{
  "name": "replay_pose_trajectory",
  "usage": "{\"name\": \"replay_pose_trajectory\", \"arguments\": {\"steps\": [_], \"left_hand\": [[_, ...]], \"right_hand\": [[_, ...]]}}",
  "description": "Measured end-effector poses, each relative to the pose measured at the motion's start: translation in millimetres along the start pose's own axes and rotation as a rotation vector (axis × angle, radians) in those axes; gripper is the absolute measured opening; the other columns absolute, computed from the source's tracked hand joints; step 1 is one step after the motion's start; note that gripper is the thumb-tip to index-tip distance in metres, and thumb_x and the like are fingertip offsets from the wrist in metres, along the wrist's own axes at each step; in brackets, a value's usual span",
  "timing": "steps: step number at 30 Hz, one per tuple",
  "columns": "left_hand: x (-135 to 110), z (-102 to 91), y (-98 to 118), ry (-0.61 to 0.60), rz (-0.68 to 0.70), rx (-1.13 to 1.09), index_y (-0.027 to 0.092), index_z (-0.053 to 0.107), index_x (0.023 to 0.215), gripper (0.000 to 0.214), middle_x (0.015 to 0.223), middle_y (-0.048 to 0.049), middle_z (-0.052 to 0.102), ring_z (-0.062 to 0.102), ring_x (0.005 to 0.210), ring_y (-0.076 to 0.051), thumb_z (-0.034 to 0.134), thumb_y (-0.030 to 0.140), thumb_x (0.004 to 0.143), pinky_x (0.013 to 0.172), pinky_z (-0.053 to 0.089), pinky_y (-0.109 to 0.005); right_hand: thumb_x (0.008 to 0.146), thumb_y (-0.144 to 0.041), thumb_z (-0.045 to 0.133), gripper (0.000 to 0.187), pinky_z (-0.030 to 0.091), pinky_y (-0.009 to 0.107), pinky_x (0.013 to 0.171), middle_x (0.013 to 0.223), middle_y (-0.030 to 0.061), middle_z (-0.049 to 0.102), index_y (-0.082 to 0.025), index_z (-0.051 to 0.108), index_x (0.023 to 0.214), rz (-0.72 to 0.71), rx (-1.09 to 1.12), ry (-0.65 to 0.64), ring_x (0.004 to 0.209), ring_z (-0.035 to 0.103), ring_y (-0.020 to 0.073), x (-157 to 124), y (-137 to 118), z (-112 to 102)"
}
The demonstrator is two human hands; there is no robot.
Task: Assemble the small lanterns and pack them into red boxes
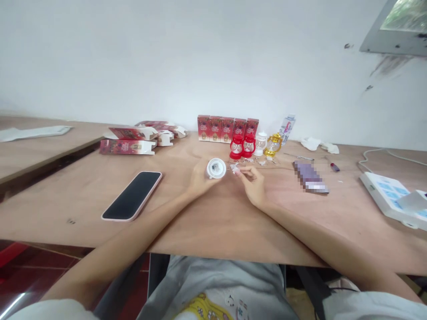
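Note:
My left hand (198, 181) is closed around a small white lantern (216, 168), tipped so that its round base with a dark patch in the middle faces me. Beside it, the fingers of my right hand (255, 186) pinch a small whitish piece (235, 169), too small to make out fully. Just beyond my hands stand two red lanterns (236, 147) (248, 146), a white lantern (260, 144) and a gold lantern (272, 146). Small clear and white bits (263, 163) lie in front of them.
Several red boxes (220, 129) stand by the wall; open boxes (128, 147) lie at left. A phone (132, 197) rests near my left forearm. To the right are a blurred purple item (309, 176), crumpled tissue (311, 143), a tilted bottle (287, 128) and a white power strip (388, 192).

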State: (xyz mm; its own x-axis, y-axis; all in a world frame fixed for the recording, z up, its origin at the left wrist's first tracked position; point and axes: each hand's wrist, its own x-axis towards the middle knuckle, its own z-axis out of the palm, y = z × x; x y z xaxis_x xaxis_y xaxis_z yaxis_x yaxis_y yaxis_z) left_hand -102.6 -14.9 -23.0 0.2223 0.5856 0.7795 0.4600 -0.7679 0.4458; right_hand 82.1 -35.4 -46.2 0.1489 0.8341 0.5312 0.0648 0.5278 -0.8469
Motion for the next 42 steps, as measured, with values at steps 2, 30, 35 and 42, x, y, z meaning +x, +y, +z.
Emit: {"name": "replay_pose_trajectory", "arguments": {"steps": [2,30,35,42], "left_hand": [[-0.8,0.9,6.6,-0.049,0.050,0.024,0.020,0.055,0.106,0.037,0.104,-0.0073,0.065,0.061,0.097,-0.023,0.068,0.027,0.071,0.084,0.049,-0.037],[-2.4,3.6,6.8,-0.178,0.193,0.195,0.019,0.056,0.110,0.038,0.105,-0.0094,0.062,0.056,0.100,-0.025,0.061,0.042,0.080,0.085,0.044,-0.037],[-4.4,4.5,10.4,-0.202,0.156,0.262,0.019,0.057,0.112,0.040,0.108,-0.0101,0.062,0.056,0.103,-0.025,0.058,0.044,0.081,0.086,0.042,-0.036],[-6.4,5.7,16.0,-0.210,0.168,0.333,0.019,0.057,0.115,0.042,0.111,-0.0108,0.063,0.055,0.103,-0.026,0.056,0.045,0.082,0.086,0.038,-0.036]], "right_hand": [[0.077,-0.039,0.067,0.019,0.055,0.036,0.078,0.085,0.0040,0.072,-0.021,0.061,0.079,-0.025,0.017,0.001,0.083,0.068,0.0193,-3.5,-2.9,-0.7],[0.087,-0.027,0.058,0.011,0.054,0.037,0.084,0.097,0.0067,0.070,-0.025,0.068,0.090,-0.594,-0.437,-0.246,0.092,0.066,0.0190,-10.7,-21.0,-8.0],[0.088,-0.023,0.054,0.012,0.052,0.040,0.082,0.101,0.0077,0.070,-0.024,0.064,0.082,-0.627,-0.438,-0.250,0.093,0.065,0.0203,-10.6,-22.2,-7.2],[0.084,-0.023,0.060,0.016,0.044,0.039,0.070,0.087,0.0035,0.073,-0.025,0.060,0.068,-0.735,-0.575,-0.150,0.077,0.061,0.0205,-11.9,-23.4,-5.5]]}}
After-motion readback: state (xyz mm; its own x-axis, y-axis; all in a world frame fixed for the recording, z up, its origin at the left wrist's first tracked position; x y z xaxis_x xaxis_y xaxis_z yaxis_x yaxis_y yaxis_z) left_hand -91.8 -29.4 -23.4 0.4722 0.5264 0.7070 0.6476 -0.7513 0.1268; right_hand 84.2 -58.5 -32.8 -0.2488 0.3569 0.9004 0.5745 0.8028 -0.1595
